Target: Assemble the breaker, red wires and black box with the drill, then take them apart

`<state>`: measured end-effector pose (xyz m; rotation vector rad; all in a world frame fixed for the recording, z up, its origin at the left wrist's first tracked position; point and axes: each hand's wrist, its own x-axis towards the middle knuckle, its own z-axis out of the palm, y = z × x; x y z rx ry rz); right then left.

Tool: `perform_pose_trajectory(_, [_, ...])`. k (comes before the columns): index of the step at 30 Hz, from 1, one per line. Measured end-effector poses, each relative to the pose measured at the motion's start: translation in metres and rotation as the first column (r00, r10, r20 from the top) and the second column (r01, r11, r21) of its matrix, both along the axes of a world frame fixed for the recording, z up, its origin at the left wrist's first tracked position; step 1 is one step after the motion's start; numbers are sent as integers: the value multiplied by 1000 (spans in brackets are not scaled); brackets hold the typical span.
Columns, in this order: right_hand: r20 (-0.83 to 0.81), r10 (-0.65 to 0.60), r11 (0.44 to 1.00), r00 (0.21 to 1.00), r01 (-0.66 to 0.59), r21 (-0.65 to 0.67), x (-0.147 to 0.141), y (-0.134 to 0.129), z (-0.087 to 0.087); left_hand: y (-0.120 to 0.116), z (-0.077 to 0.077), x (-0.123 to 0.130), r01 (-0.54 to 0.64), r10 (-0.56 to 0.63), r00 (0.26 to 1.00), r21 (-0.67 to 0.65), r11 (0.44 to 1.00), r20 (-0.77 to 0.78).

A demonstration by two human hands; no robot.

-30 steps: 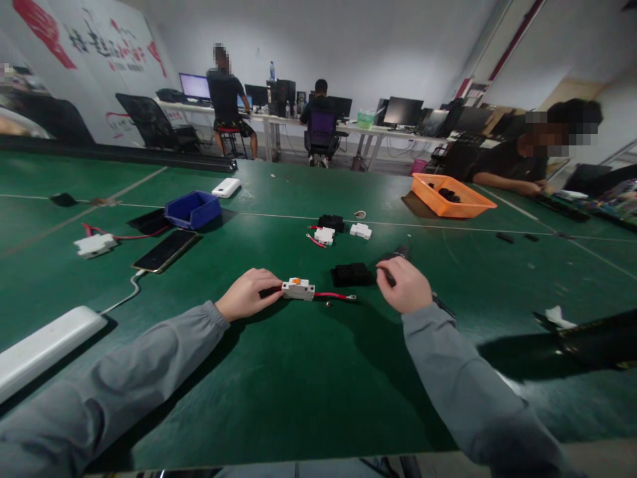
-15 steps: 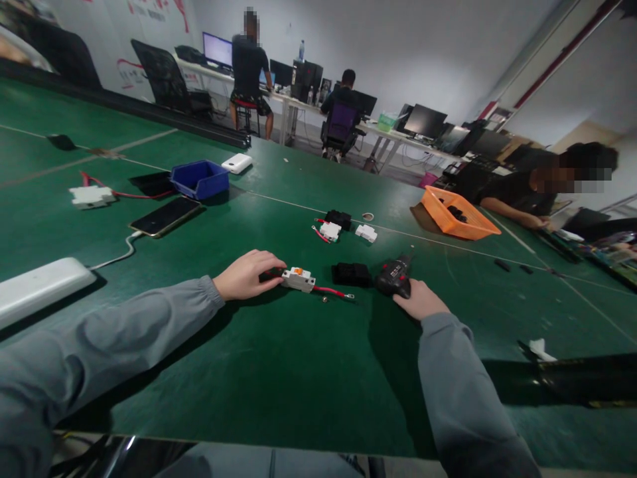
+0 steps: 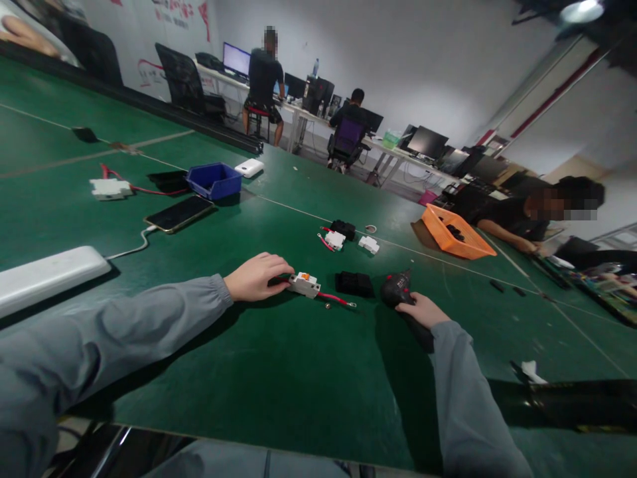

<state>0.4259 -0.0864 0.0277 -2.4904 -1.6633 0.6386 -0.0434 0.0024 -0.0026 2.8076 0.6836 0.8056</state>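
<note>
My left hand (image 3: 259, 277) is closed at the left end of a white circuit breaker (image 3: 304, 284) with an orange switch; a red wire (image 3: 336, 299) with a metal lug runs out of its right side. My right hand (image 3: 423, 311) is wrapped round the handle of a black cordless screwdriver (image 3: 396, 289), whose tip points away from me. Between the two lies a black block (image 3: 354, 284). A small metal screw (image 3: 327, 306) rests just below the red wire. What my left fingertips pinch is partly hidden.
Farther back sit a wired white breaker (image 3: 335, 240), another white breaker (image 3: 369, 245) and an orange bin (image 3: 458, 232). At the left are a blue bin (image 3: 213, 181), a phone (image 3: 180, 214) and a white power strip (image 3: 54, 279). A person leans at the right edge.
The camera view has shifted, moving the scene slightly down. Between my right fingers and sleeve, more of the screwdriver's handle now shows. My left hand remains at the breaker.
</note>
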Motion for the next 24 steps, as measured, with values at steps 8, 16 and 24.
perform_pose_trajectory(8, [-415,39,979,909,48,199,-15,-24,24,-1,2,1,22,-21,999,-7,1000,31])
perform_pose_trajectory(16, [-931,156,965,331,148,214,-75,-77,64,-1,2,0,9,-9,1000,-24,1000,1])
perform_pose_trajectory(24, [-989,14,993,150,-117,-4,-115,-111,77,-1,3,1,10,-10,1000,-26,1000,1])
